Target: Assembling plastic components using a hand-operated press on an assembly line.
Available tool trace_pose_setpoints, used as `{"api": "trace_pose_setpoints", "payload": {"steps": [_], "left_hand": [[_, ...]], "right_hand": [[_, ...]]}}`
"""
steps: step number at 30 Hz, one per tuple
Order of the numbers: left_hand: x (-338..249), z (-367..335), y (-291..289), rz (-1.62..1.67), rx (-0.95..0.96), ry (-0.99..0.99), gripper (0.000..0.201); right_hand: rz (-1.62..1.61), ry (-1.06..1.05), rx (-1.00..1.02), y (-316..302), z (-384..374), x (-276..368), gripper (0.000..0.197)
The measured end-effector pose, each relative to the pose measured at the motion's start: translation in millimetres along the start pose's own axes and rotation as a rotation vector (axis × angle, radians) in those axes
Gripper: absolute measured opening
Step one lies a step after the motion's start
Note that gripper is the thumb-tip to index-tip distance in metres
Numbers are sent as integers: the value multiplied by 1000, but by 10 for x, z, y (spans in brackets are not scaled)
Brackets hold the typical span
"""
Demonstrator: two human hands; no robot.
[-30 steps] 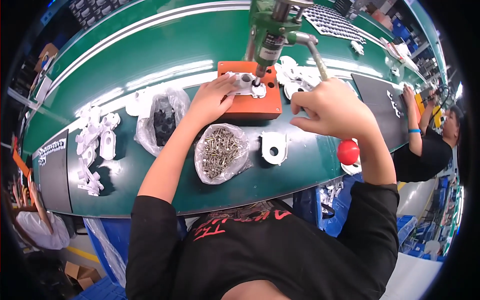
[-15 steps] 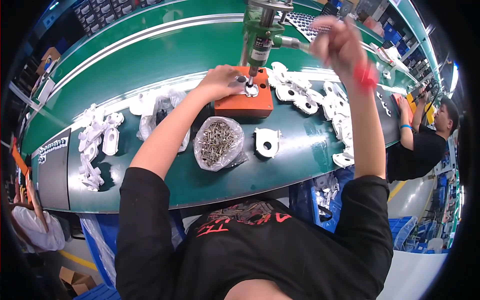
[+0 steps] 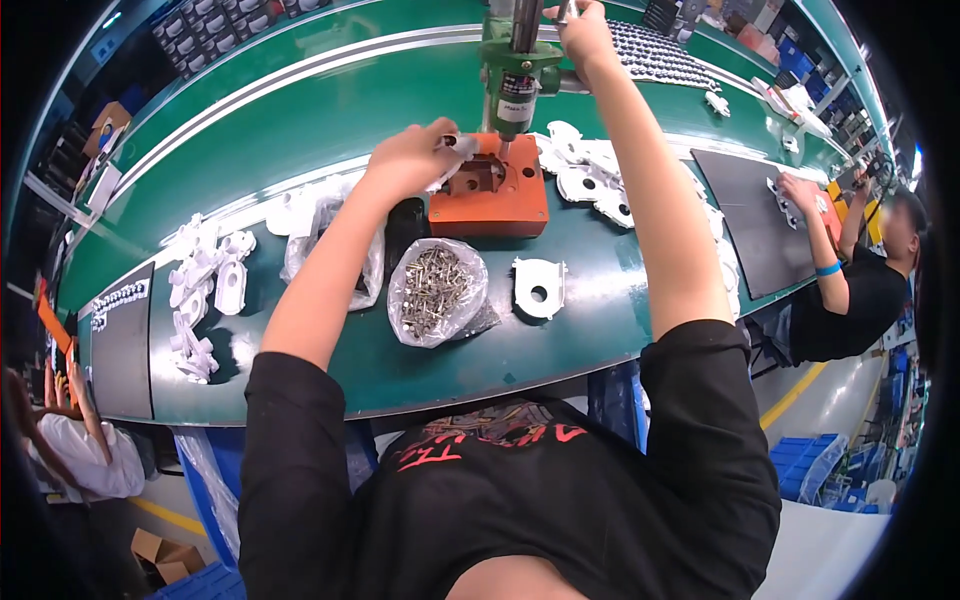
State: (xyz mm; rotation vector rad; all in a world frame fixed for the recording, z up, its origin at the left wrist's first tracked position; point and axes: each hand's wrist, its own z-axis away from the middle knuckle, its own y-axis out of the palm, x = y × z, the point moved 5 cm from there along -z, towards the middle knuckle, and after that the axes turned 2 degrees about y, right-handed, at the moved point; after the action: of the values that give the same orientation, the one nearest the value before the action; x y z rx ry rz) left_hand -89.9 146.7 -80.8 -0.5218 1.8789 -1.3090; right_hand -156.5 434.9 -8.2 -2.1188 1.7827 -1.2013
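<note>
Left hand (image 3: 405,160): pinching part (image 3: 464,149) over block's (image 3: 490,217) left rear edge. Right hand (image 3: 586,38): curled round lever (image 3: 568,11), beyond block. Press (image 3: 516,88): tip over block. Risks — weak pinch could drop part toward screws (image 3: 435,290), front-left of block; slipped lever could nip left fingers — tip stands near.

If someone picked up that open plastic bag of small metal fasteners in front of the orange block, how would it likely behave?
The bag would probably sag and change shape, since its film looks thin and wrinkled. It is likely heavy for its size, as metal fasteners fill much of it. Its top is wide open, so tilting might spill some.
</note>
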Motion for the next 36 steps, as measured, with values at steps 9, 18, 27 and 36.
{"api": "trace_pose_setpoints", "payload": {"steps": [9,18,27,36], "left_hand": [[216,1232,-226,1881,36,42,33],[-105,1471,-294,2274,215,200,49],[-190,1558,-287,2558,266,166,54],[173,1419,-192,1833,-141,-147,37]], "right_hand": [[-421,226,12,-366,283,466,31],[-607,290,110,-38,45,-45,50],[-504,242,56,-473,419,647,35],[-400,202,-17,-489,260,400,26]]}}
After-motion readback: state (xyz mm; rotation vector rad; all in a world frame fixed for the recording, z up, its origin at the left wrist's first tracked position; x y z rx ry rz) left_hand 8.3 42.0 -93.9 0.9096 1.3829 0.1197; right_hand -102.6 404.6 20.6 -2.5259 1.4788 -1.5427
